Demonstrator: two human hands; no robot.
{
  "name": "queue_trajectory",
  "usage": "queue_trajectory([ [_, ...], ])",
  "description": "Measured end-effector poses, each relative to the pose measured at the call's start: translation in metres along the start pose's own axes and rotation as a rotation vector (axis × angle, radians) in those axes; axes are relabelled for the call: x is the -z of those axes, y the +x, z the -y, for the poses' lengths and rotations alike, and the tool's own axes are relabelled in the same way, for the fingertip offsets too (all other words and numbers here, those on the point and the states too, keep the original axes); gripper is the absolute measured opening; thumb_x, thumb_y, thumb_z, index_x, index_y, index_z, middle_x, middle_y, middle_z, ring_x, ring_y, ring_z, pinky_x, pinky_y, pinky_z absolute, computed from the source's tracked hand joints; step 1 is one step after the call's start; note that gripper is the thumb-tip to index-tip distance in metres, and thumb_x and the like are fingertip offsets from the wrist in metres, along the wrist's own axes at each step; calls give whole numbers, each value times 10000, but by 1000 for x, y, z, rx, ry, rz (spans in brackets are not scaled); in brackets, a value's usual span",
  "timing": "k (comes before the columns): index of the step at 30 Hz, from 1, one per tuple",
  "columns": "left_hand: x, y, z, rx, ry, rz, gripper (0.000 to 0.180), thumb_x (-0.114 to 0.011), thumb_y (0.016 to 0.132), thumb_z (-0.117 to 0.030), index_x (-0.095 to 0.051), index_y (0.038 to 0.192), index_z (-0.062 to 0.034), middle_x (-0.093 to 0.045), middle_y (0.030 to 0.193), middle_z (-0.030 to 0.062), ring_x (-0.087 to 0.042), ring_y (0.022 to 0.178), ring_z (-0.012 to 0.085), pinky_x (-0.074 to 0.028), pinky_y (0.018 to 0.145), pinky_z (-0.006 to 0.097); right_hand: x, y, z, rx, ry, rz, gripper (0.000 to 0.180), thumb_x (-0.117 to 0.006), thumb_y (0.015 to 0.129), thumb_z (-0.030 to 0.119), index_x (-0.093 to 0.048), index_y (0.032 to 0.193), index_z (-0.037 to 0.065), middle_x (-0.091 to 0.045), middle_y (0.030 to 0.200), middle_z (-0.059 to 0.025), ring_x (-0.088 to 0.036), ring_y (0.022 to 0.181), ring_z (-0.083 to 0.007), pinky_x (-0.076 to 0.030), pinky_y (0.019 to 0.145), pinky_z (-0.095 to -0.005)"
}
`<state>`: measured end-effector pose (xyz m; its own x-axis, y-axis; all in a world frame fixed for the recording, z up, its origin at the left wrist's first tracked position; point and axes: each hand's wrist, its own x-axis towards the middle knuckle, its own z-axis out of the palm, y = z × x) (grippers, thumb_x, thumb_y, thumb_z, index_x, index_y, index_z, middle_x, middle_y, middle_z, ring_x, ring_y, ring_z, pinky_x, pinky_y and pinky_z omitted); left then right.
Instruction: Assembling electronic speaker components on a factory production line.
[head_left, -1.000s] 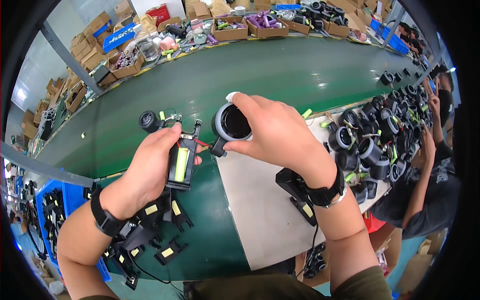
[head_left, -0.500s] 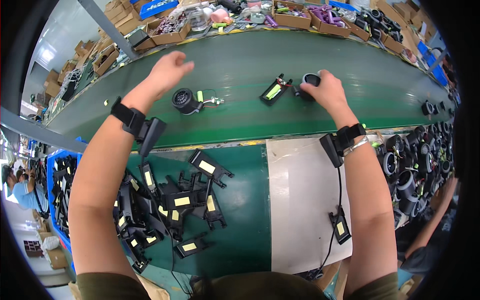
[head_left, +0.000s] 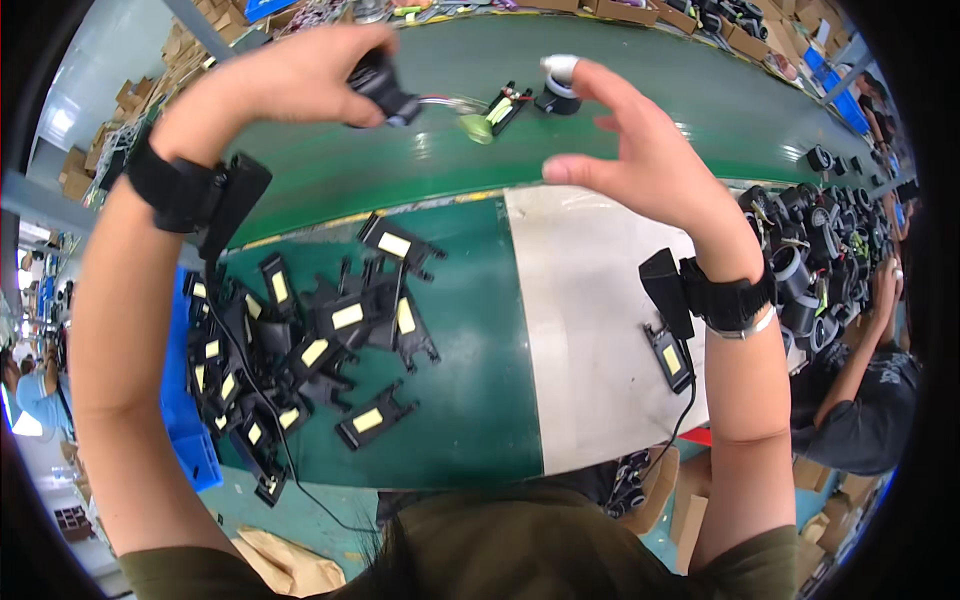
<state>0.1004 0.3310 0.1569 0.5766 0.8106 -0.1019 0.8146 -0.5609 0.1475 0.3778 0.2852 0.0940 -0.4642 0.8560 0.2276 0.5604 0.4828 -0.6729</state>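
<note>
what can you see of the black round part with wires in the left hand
The black round part with thin wires is small, dark and looks like plastic, half hidden by the left hand, whose fingers close around it. It is held up over the green conveyor belt, not resting on it. Thin wires run from it toward the right, ending near a small pale green piece. Finer detail is blurred.

bare forearms, black wrist straps (head_left: 722,300) with boxes, olive shirt (head_left: 520,550).
</note>
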Motion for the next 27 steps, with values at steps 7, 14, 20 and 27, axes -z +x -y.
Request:
queue_trajectory([
  [7, -15, -15, -122, -212, -10, 161, 577, -707, 678, -232, -488, 1160, -4, -556, 1059, 204, -548, 975, 324, -436, 837, 364, -33, -74, 19, -100, 15, -107, 331, -674, 740, 133, -548, 1027, 27, -612, 799, -153, -608, 740, -280, -455, 645, -353],
  [14, -84, -6, -71, 35, 214, 504, 582, -705, 686, -243, -504, 1177, -4, -561, 1093, 214, -545, 987, 364, -450, 830, 418, -36, -129, -28, -401, -358, 145, 204, -644, 729, 101, -583, 896, 0, -584, 744, -154, -565, 658, -285, -448, 612, -373],
  [20, -144, -30, -61, 64, 227, 425, 526, -734, 659, -239, -528, 1076, 6, -540, 1042, 183, -536, 988, 356, -449, 827, 418, -31, -156, -3, 7, -324, -230, 341, -705, 690, 153, -561, 970, 20, -554, 996, -156, -534, 942, -331, -454, 798, -390],
  [27, -125, -57, -55, 75, 208, 143, 302, -513, 847, -207, -400, 1045, -9, -580, 794, 219, -564, 783, 416, -450, 676, 492, -43, -176, 19, 142, -50, -149, 292, -707, 688, 77, -549, 920, -5, -553, 1049, -160, -552, 933, -342, -469, 778, -372],
])
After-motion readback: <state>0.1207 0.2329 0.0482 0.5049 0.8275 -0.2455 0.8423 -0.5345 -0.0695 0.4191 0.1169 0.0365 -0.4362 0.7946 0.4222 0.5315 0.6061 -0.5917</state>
